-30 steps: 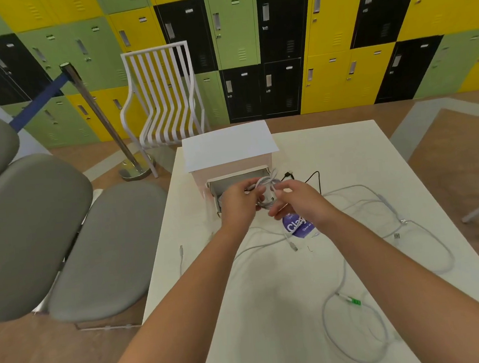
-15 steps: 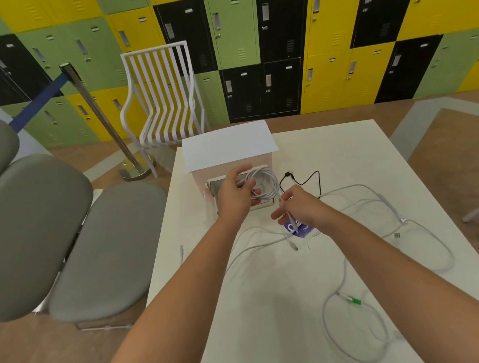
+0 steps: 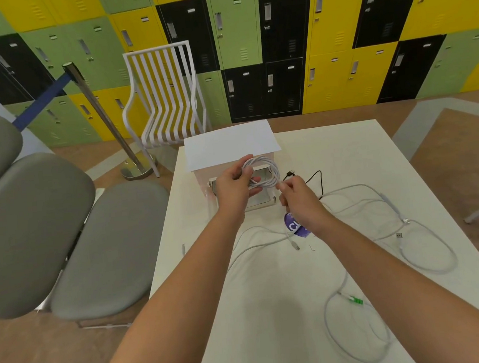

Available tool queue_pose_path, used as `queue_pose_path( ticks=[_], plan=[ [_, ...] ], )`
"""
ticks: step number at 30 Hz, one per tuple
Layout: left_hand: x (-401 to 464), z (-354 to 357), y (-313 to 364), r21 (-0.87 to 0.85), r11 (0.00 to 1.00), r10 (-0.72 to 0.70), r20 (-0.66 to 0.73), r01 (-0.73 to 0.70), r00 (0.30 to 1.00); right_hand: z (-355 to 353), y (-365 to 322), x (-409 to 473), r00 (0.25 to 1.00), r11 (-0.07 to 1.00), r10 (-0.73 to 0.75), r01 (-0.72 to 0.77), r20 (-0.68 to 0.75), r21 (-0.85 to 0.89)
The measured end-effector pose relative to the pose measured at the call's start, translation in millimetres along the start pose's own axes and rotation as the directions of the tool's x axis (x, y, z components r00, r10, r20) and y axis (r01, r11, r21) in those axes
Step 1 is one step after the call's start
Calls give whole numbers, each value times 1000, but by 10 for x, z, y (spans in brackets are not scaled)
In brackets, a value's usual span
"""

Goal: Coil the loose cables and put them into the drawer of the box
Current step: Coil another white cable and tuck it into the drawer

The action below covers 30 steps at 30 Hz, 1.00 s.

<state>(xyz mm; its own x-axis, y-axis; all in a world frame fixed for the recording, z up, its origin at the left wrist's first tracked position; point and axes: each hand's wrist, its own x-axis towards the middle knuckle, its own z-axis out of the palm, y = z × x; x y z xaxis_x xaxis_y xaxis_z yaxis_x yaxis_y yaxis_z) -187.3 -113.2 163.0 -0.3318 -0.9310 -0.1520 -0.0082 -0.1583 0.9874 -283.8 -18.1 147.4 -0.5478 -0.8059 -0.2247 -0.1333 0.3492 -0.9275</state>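
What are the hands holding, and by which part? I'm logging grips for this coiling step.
The left hand grips the coiled white cable by the coil's left side; the right hand pinches its loose tail at the coil's lower right.

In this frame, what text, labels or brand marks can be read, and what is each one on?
"Cl": white letters on the purple round label lying on the table, the rest hidden by the right hand.
Smaller print on that label: too blurred to read.
Locker doors: no readable numbers.
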Motion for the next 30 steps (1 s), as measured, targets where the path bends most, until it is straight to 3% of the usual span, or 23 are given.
queue_pose_path(
  ticks=[4, 10, 17, 20, 25, 27, 30],
  plan=[
    [44, -81, -9, 34, 998, -62, 17, 61, 998, -95, -6, -21, 995, 997, -73, 71, 73, 31],
    [38, -176, -62, 356, 932, 61, 37, -71, 997, -181, -63, 44, 997, 991, -74, 75, -13, 107],
    [-17, -188, -16, 94, 990, -114, 79, 106, 990, -201, -44, 125, 997, 982, -22, 37, -80, 188],
    [-49, -161, -14, 55, 991, -128, 85, 124, 988, -180, -43, 137, 997, 929, 42, -16, -62, 369],
    [-49, -126, -6, 52, 987, -155, 87, 151, 984, -129, -8, 113, 996, 755, 86, -82, 27, 651],
    [-37, -114, -2, 17, 985, -174, 79, 173, 982, -112, -15, 106, 995, 742, 88, -94, 42, 664],
    [-12, -121, -8, -59, 970, -231, 96, 237, 968, -122, -43, 105, 989, 817, 146, -126, 10, 563]
  ],
)
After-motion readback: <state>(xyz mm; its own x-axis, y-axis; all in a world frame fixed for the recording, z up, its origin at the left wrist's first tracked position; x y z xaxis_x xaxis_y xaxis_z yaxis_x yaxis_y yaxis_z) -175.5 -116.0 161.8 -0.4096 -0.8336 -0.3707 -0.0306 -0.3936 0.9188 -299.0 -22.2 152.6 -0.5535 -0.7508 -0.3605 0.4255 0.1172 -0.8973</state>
